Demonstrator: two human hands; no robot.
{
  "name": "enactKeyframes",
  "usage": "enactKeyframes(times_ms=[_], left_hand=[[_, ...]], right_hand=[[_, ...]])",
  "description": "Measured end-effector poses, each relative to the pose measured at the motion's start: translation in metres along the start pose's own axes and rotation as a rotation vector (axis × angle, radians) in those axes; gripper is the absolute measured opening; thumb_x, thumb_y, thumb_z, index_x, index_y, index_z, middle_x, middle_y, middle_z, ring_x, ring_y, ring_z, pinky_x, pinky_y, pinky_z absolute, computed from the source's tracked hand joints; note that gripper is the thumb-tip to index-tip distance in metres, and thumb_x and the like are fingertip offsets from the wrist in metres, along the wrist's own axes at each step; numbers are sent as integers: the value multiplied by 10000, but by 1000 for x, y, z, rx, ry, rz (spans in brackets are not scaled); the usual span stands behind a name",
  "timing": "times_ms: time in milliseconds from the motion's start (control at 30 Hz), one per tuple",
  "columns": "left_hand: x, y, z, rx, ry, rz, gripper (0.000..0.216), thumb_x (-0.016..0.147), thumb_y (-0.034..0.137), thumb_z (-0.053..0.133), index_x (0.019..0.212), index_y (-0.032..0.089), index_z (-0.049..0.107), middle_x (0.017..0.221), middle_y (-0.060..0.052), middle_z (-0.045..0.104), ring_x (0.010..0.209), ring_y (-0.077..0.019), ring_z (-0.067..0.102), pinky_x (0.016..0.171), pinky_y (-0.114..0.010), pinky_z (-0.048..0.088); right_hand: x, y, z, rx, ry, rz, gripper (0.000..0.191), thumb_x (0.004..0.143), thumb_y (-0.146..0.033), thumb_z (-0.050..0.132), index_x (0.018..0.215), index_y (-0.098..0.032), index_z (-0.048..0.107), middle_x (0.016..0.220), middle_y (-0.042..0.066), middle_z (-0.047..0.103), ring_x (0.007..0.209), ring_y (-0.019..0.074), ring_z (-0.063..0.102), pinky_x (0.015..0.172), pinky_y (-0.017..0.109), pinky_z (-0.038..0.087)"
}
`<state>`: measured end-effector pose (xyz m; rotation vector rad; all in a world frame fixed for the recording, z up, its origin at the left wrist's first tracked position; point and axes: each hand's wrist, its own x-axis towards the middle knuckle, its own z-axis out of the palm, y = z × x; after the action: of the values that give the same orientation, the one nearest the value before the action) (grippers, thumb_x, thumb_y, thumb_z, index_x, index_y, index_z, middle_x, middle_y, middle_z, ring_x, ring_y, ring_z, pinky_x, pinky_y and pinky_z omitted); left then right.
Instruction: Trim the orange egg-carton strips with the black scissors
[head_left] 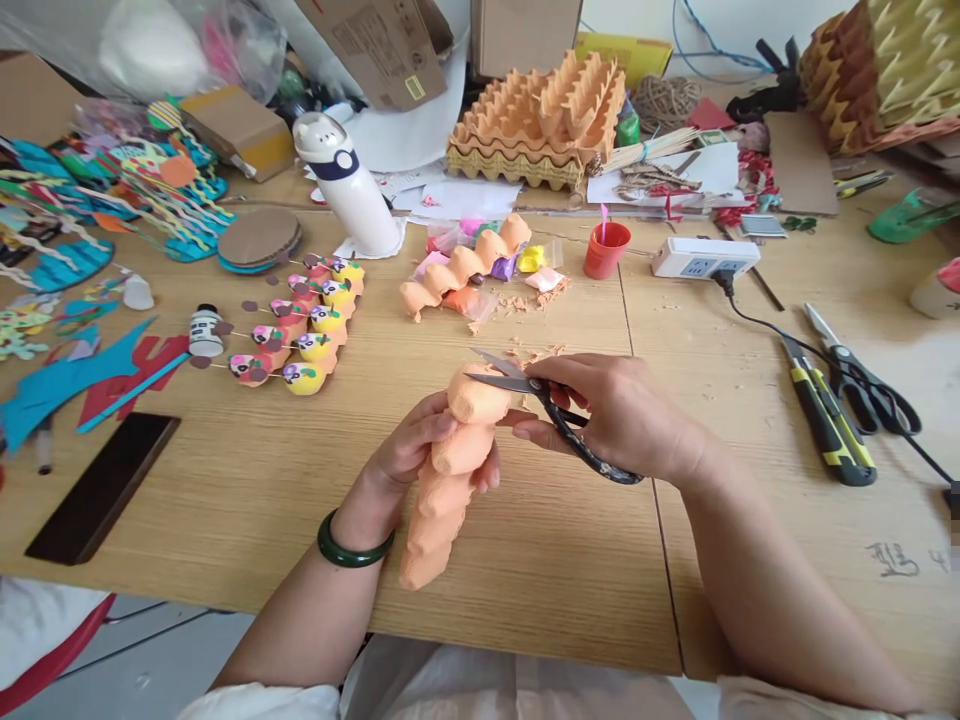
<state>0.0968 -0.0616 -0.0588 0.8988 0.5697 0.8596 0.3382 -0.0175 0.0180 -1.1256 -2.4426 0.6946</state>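
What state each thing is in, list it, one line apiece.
Left hand, gripping the carton strip
Right hand, gripping scissors
Scissors, blades open
Carton strip, held, bumps facing the camera
Second scissors, lying on the table
Utility knife, lying down; blade position unclear
Power strip, one plug inserted
Red cup, upright
White bottle, upright

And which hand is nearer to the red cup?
Right. The right hand, holding scissors, is on the near side of the red cup; the left hand, holding the orange carton strip, is farther off, toward the left.
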Motion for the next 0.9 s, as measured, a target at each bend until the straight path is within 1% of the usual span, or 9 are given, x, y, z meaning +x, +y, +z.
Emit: enactKeyframes(times_ms=[67, 200, 300, 467, 567, 733, 800, 867, 900], left_hand=[[-1, 0, 0, -10, 15, -8, 497, 879, 640, 648, 1011, 162, 677, 664, -86, 732, 496, -194, 649, 473, -269, 456], [1, 1, -4, -26, -50, -35, 500, 874, 622, 672, 1056, 156, 669, 697, -105, 760, 497, -204, 666, 464, -268, 463], [2, 2, -6, -32, -78, -35, 476, 895, 606, 650, 1042, 154, 665, 707, -117, 767, 502, -204, 669, 469, -270, 468], [1, 5, -3, -57, -73, -48, 495, 870, 610, 665, 1062, 154, 674, 710, -107, 770, 468, -183, 636, 446, -261, 459], [0, 6, -2, -64, -68, -74, 457, 876, 602, 661, 1006, 164, 670, 710, -103, 768, 485, -184, 641, 463, -263, 466], [1, 5, -5, -70, -30, -108, 518, 868, 609, 684, 1089, 141, 692, 728, -122, 774, 506, -203, 660, 486, -281, 496], [2, 5, -4, -66, -12, -117, 510, 866, 606, 701, 1060, 134, 712, 718, -126, 769, 510, -202, 665, 492, -281, 506], [4, 5, -2, -68, -6, -114, 497, 862, 608, 707, 1023, 139, 731, 683, -114, 756, 496, -196, 657, 476, -271, 496], [5, 6, -1, -71, 1, -101, 491, 861, 603, 710, 1040, 147, 737, 687, -106, 758, 493, -194, 653, 467, -266, 491]], right_hand=[[0, 0, 2, 22, 3, -2, 576, 948, -722, 560, 1006, -174, 725, 755, 33, 628, 611, 131, 465, 613, 279, 262], [1, -1, 3, 42, -24, 9, 623, 943, -758, 535, 944, -167, 734, 718, 21, 582, 587, 118, 391, 598, 279, 252], [1, 0, 4, 40, -19, 8, 669, 938, -789, 507, 946, -165, 748, 694, 14, 553, 579, 116, 351, 591, 278, 248], [0, 0, 5, 8, -5, -1, 739, 963, -806, 418, 988, -160, 777, 627, 2, 490, 554, 119, 303, 578, 287, 233], [0, 2, 5, -19, 9, -25, 764, 972, -809, 384, 1014, -161, 785, 600, -7, 454, 546, 123, 288, 571, 294, 228], [-1, 7, 6, -35, 33, -30, 791, 955, -848, 343, 841, -176, 744, 582, -16, 396, 551, 125, 262, 555, 291, 231], [0, 7, 7, -18, 50, -24, 798, 934, -872, 350, 806, -178, 722, 588, -15, 402, 557, 123, 259, 553, 289, 236], [2, 7, 7, 27, 59, 3, 790, 905, -892, 391, 819, -178, 719, 609, -8, 446, 568, 120, 281, 561, 286, 249], [3, 7, 7, 60, 54, 35, 781, 890, -898, 418, 836, -180, 721, 624, -3, 476, 576, 119, 305, 567, 283, 260]])
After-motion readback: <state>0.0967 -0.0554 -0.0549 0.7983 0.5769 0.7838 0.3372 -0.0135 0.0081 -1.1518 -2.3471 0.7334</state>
